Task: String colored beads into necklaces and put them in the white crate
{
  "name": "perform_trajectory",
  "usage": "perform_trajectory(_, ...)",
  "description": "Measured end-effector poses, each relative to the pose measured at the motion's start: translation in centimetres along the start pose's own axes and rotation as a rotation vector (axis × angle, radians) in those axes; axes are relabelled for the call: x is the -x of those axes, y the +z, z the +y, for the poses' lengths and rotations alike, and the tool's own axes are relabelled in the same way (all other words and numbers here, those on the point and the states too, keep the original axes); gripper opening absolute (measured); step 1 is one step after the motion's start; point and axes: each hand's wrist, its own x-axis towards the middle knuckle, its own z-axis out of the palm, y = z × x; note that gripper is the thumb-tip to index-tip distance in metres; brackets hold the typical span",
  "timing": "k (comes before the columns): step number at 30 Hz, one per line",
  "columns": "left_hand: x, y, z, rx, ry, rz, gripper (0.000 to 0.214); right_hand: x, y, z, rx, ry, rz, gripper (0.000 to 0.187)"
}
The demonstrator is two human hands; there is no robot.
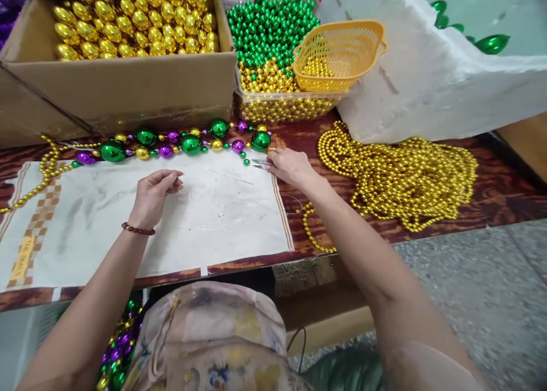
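My left hand (pixel 156 192) is over the white cloth with thumb and fingertips pinched together; whatever they hold is too fine to make out. At the cloth's right end my right hand (pixel 291 164) is closed on small scissors (pixel 260 163), whose silver blades point left. Just beyond them lies a strand of green, purple and gold beads (pixel 191 144), doubled along the cloth's far edge. A long thin needle (pixel 229 176) rests on the cloth (pixel 179 237) between my hands. Clear thread (pixel 294 213) loops over the cloth's right edge.
Behind stand a cardboard box (pixel 128 89) of large gold beads and a clear tub (pixel 290 96) of green and gold beads, with an orange basket (pixel 337 83) on it. Gold bead strings (pixel 410 180) are heaped to the right, before a white sack (pixel 393 106).
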Motion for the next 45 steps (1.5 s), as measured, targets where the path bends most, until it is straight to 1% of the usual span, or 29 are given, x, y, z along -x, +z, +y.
perform_trajectory(3, -0.1, 0.2, -0.1, -0.008, 0.007, 0.008, 0.024, -0.4, 0.7, 0.4, -0.094, -0.006, -0.027, 0.016)
perform_trajectory(6, -0.1, 0.4, 0.1, 0.010, 0.014, 0.008, 0.021, -0.2, 0.7, 1.6, -0.126, -0.009, -0.026, 0.015)
perform_trajectory(7, -0.1, 0.4, 0.3, 0.020, 0.018, 0.005, 0.020, 0.2, 0.6, 2.1, -0.148, 0.007, 0.002, 0.018)
perform_trajectory(9, -0.1, 0.4, 0.7, 0.038, 0.026, 0.003, 0.019, 1.5, 0.1, 3.1, -0.233, 0.069, 0.105, 0.024)
perform_trajectory(11, -0.2, 0.4, 1.1, 0.050, 0.032, 0.006, 0.017, 3.5, -0.6, 4.2, -0.319, 0.132, 0.215, 0.027)
perform_trajectory(12, -0.3, 0.4, 1.4, 0.054, 0.036, 0.008, 0.015, 4.7, -0.9, 4.6, -0.336, 0.150, 0.241, 0.025)
perform_trajectory(14, -0.4, 0.4, 1.7, 0.057, 0.046, 0.005, 0.013, 7.0, -1.3, 4.9, -0.322, 0.158, 0.203, 0.023)
perform_trajectory(17, -0.5, 0.5, 2.1, 0.058, 0.052, -0.014, 0.011, 10.0, -1.3, 4.0, -0.247, 0.131, 0.061, 0.027)
perform_trajectory(19, -0.5, 0.7, 2.3, 0.065, 0.052, -0.018, 0.012, 11.2, -1.0, 2.8, -0.159, 0.088, 0.006, 0.030)
perform_trajectory(21, -0.4, 0.8, 2.5, 0.072, 0.058, -0.014, 0.012, 11.8, -0.5, 1.5, -0.072, 0.047, -0.020, 0.034)
perform_trajectory(26, -0.2, 0.8, 2.8, 0.057, 0.065, -0.005, 0.010, 11.7, -0.1, -0.3, 0.009, 0.005, -0.079, 0.036)
perform_trajectory(31, -0.2, 0.7, 2.8, 0.056, 0.078, -0.018, 0.011, 10.8, -0.3, -1.6, 0.016, 0.016, -0.124, 0.035)
perform_trajectory(36, -0.3, 0.3, 2.6, 0.024, 0.088, -0.024, 0.013, 9.9, -0.3, -2.7, 0.031, 0.015, -0.139, 0.035)
perform_trajectory(40, -0.4, -0.2, 2.3, 0.032, 0.105, -0.030, 0.014, 9.6, -0.6, -3.0, 0.032, 0.032, -0.170, 0.033)
perform_trajectory(45, -0.3, -0.2, 2.2, 0.052, 0.094, -0.023, 0.012, 10.1, -1.2, -2.2, 0.006, 0.029, -0.112, 0.032)
